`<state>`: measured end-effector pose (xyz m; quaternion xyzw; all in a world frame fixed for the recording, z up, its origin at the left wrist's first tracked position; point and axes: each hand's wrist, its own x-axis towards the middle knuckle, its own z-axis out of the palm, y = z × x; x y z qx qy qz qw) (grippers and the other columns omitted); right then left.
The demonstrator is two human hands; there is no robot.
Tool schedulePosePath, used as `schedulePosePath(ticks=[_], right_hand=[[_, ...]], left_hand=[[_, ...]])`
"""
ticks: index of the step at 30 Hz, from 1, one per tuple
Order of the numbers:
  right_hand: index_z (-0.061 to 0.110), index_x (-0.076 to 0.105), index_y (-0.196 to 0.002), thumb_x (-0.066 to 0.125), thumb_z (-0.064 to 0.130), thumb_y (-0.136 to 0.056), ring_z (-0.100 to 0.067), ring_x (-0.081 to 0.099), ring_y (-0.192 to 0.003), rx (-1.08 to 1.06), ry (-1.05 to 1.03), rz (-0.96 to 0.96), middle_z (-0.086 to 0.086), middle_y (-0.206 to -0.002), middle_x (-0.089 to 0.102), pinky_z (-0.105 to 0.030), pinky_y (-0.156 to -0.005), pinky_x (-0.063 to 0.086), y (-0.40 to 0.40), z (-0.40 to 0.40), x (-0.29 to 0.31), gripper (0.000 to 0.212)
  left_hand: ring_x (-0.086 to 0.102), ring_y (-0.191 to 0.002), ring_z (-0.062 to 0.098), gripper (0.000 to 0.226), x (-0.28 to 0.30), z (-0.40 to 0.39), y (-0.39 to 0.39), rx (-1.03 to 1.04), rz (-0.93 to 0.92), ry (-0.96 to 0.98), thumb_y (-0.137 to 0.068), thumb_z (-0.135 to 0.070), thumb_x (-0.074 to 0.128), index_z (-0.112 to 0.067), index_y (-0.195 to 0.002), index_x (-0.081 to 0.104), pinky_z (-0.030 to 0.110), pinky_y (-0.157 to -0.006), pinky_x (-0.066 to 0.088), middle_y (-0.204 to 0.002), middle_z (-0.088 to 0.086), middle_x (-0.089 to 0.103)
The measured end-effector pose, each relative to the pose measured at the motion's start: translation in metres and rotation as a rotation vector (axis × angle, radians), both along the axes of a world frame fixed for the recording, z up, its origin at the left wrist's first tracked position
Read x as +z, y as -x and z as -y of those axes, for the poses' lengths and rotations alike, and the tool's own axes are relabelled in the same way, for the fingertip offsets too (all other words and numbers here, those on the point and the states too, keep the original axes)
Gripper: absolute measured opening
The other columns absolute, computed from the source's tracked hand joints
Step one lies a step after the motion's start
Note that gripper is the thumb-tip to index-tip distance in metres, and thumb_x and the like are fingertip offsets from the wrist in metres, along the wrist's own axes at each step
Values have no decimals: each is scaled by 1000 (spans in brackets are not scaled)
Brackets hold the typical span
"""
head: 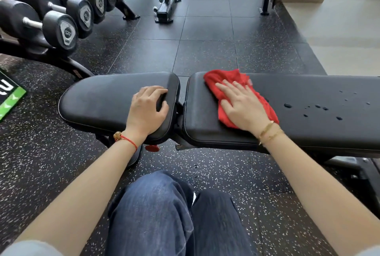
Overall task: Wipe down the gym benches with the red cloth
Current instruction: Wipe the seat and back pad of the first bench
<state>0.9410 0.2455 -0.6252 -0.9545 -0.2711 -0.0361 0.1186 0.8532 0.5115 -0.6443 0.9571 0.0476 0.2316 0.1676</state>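
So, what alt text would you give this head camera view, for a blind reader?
The right hand presses a red cloth flat on a black gym bench; the left hand grips the seat pad. Water droplets sit further right.

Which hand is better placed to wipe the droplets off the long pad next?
Right. The right hand presses flat on the red cloth on the long pad, with the droplets farther along it. The left hand grips the seat pad, clothless.
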Motion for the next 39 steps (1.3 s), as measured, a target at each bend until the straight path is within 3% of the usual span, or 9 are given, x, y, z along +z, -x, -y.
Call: schedulePosePath(ticks=[4, 12, 18, 23, 28, 33, 39], right_hand=[[25, 27, -151, 36, 29, -98, -27, 21, -147, -178, 36, -12, -1, -160, 20, -44, -121, 7, -40, -27, 5, 54], [32, 35, -147, 38, 32, -96, -22, 20, -147, 144, -1, 1, 7, -159, 25, -42, -121, 7, 33, -62, 3, 51], [34, 35, -146, 40, 33, -95, -18, 22, -147, 104, -47, -10, 10, -157, 28, -40, -121, 11, 40, -25, 0, 51], [31, 29, -149, 33, 32, -99, -23, 14, -149, 9, 24, -63, 6, -161, 18, -44, -121, 3, -15, -71, 8, 50], [29, 41, -140, 32, 31, -98, -24, 17, -148, 163, 63, -2, 7, -158, 26, -47, -121, 5, 17, -77, 5, 43], [32, 51, -131, 35, 35, -93, -21, 25, -146, 284, -48, 29, 11, -151, 39, -46, -120, 12, 78, -44, -3, 41], [32, 40, -142, 38, 31, -96, -20, 22, -146, 127, 6, -13, 11, -157, 29, -43, -121, 8, 8, -52, 3, 46]], left_hand=[[53, -119, 19, 32, 1, 3, -2, 33, -6, -4, -87, -23, 59, -19, -118, 65, 38, -103, 39, -123, -4, 64], [52, -119, 18, 31, 1, 4, -1, 38, -10, 2, -86, -24, 59, -21, -117, 65, 38, -102, 39, -123, -6, 64], [52, -119, 19, 32, 0, 5, -1, 47, -2, 6, -86, -23, 59, -21, -118, 64, 38, -102, 39, -124, -6, 63], [53, -117, 19, 32, 1, 7, -1, 62, -8, 6, -86, -23, 58, -20, -117, 64, 38, -101, 39, -123, -5, 64], [53, -117, 19, 32, 2, 5, -1, 52, -9, 11, -85, -24, 59, -21, -117, 65, 37, -101, 39, -122, -5, 64], [53, -120, 19, 32, 1, 5, -1, 43, 4, 27, -86, -22, 59, -19, -118, 65, 38, -103, 39, -124, -4, 64], [53, -120, 19, 32, 0, 6, 0, 44, -3, 18, -87, -23, 58, -19, -118, 65, 37, -103, 39, -125, -4, 64]])
